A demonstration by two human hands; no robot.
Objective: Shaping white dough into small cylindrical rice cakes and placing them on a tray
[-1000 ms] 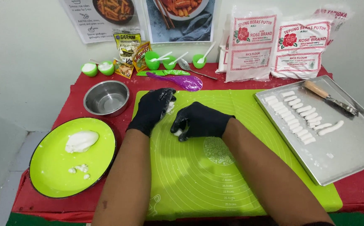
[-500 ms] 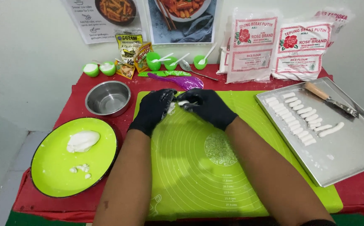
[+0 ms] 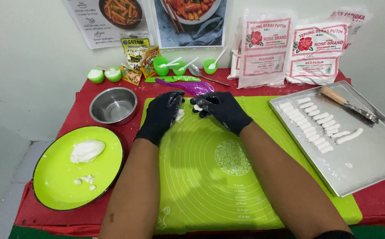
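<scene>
Close to me, a green plate (image 3: 59,186) is sitting on the red counter (image 3: 79,117), holding one white dough lump (image 3: 87,151) and some crumbs. My two black-gloved hands are meeting over the green mat (image 3: 210,177). My right hand (image 3: 221,109) is pinching a small, soft white dough piece (image 3: 197,107). My left hand (image 3: 165,113) is curling half open beside it, touching the dough. Farther off, one steel bowl (image 3: 113,105) and one tray (image 3: 369,163) of dough sticks (image 3: 316,124) are sitting.

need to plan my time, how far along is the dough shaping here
Done: a row of short white dough sticks lies on the metal tray. In hand: the left hand and right hand, in black gloves, work a small dough piece above the green mat. Left: a dough lump on the green plate.
</scene>
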